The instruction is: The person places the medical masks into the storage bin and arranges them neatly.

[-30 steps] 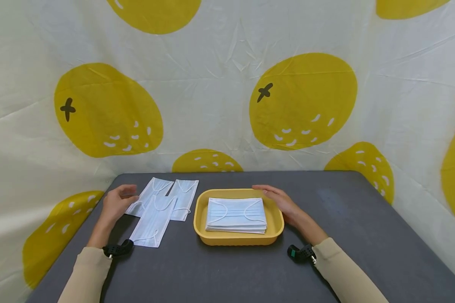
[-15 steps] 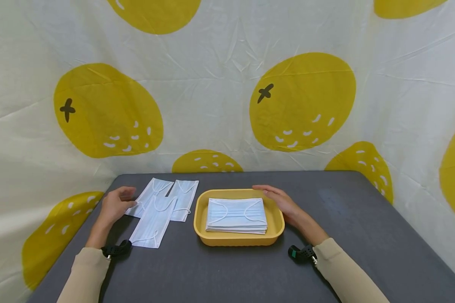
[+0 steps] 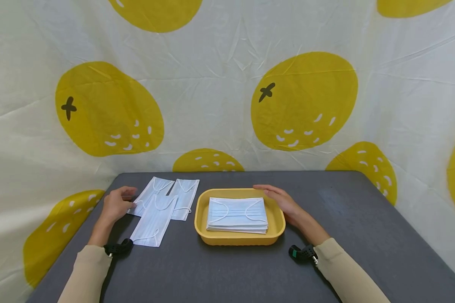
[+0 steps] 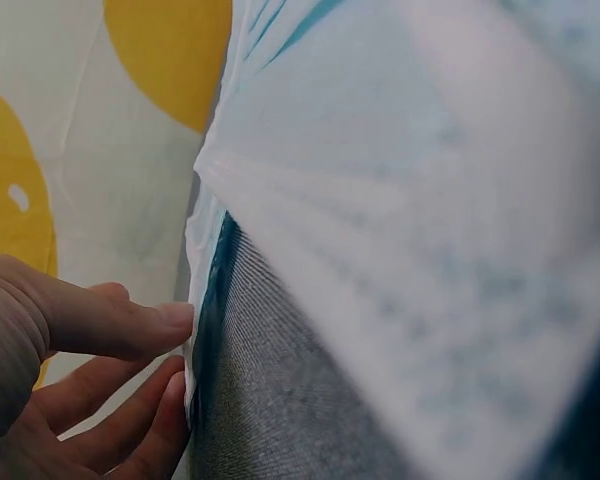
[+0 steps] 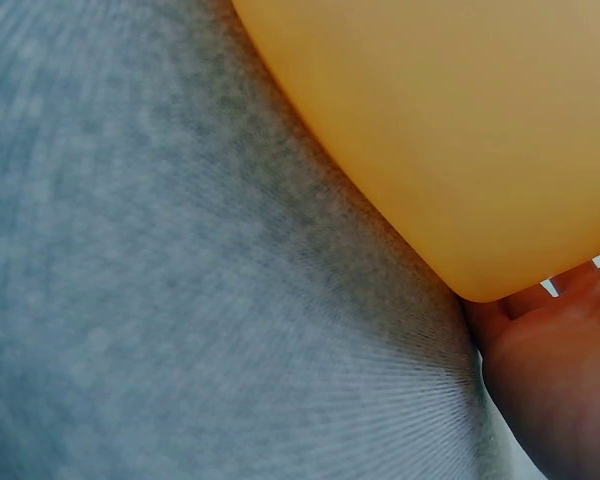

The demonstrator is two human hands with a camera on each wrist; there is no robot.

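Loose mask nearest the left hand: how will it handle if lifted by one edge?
Probably floppy: the mask is thin pleated sheet lying flat on the table. Likely very light, so the left hand touching its edge could slide it. Its ear loops may snag the overlapping masks.

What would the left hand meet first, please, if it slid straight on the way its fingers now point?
Most likely the nearest loose face mask: the left hand already has its fingertips at that mask's edge, with two more masks lying just beyond it on the table.
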